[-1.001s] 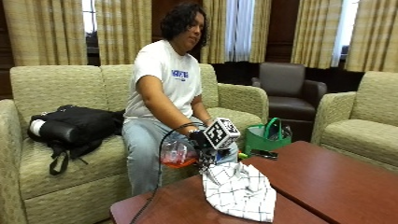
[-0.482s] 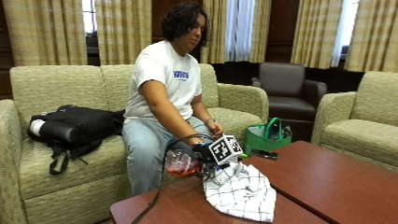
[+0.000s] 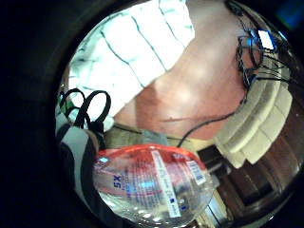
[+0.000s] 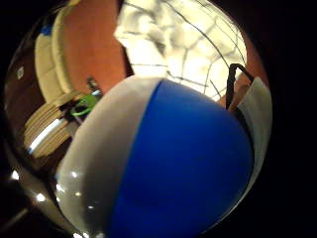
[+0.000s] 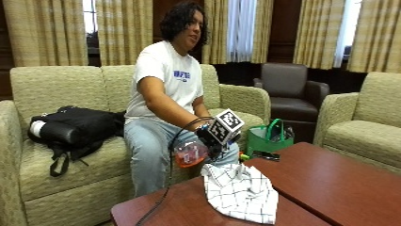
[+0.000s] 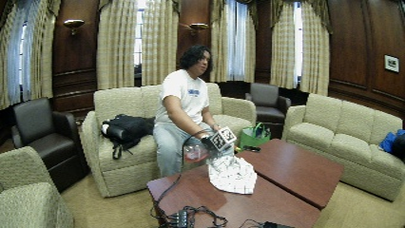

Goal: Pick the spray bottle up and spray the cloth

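Starting from the outside view, we see the gloved right hand [image 5: 212, 137] wrapped around the spray bottle [image 5: 190, 153], held off the table edge just beside the checked cloth [image 5: 241, 191], which lies bunched on the wooden table [image 5: 325, 183]. We judge the main risk is aim: if the nozzle, which we cannot make out, points away from the cloth, the spray lands on the wood or the person's jeans. A green bag [image 5: 268, 138] stands behind the table; its contents are hidden.

From the little-finger palm view, the bottle [image 3: 152, 185] is clear, labelled, with reddish liquid inside; how full it is we cannot say. The cloth [image 3: 137, 42] lies beyond it on the table.

From the thumb palm view, a blue-and-white part of the bottle [image 4: 168, 173] fills the frame, the cloth [image 4: 183, 44] past it.

The wide outside view shows the same grasp [image 6: 212, 141].
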Demonstrator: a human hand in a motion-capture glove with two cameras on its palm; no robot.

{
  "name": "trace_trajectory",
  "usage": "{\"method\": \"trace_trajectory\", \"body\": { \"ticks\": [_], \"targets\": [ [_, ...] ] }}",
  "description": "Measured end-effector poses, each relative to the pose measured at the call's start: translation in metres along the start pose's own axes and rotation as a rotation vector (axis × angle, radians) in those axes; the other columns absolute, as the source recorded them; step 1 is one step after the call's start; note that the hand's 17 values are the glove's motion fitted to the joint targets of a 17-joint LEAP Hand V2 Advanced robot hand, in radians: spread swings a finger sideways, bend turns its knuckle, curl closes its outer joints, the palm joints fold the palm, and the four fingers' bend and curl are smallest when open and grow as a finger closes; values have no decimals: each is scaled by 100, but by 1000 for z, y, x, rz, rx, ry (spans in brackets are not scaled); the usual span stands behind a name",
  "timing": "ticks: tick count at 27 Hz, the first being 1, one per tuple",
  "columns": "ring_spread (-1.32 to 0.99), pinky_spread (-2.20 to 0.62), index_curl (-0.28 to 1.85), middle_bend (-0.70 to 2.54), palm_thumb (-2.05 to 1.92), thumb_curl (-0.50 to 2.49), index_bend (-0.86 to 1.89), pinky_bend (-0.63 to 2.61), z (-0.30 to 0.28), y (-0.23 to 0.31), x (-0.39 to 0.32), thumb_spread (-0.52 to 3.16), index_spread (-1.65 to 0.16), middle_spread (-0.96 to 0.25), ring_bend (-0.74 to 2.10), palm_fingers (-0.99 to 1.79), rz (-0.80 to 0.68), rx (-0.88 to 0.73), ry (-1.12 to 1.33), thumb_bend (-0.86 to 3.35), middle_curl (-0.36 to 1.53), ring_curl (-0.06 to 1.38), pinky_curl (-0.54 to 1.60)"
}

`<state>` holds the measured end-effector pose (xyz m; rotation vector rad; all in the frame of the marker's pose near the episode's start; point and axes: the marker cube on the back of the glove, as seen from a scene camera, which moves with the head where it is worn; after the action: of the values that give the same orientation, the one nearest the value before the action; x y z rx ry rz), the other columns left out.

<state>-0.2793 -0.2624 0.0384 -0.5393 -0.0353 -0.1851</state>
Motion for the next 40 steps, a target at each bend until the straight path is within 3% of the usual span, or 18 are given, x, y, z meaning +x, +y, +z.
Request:
{"method": "trace_trajectory", "body": {
  "ticks": [9, 18, 29, 40],
  "targets": [
    [-18, -29, 58, 60, 90, 80, 34, 40, -72, 24, -51, 24, -27, -19, 67, 139, -201, 240, -383, -3, 50, 46, 39],
    [-17, -29, 58, 60, 90, 80, 34, 40, -103, 3, -100, 24, -27, -19, 67, 139, -347, 518, -692, -3, 50, 46, 39],
    [-16, -28, 58, 59, 90, 81, 33, 39, -83, -83, -162, 24, -27, -19, 68, 138, -344, 783, -1085, -3, 50, 46, 39],
    [-16, -29, 59, 58, 90, 81, 32, 39, -40, -190, -203, 25, -27, -19, 68, 138, -288, 798, -1137, -3, 50, 46, 39]
  ]
}}
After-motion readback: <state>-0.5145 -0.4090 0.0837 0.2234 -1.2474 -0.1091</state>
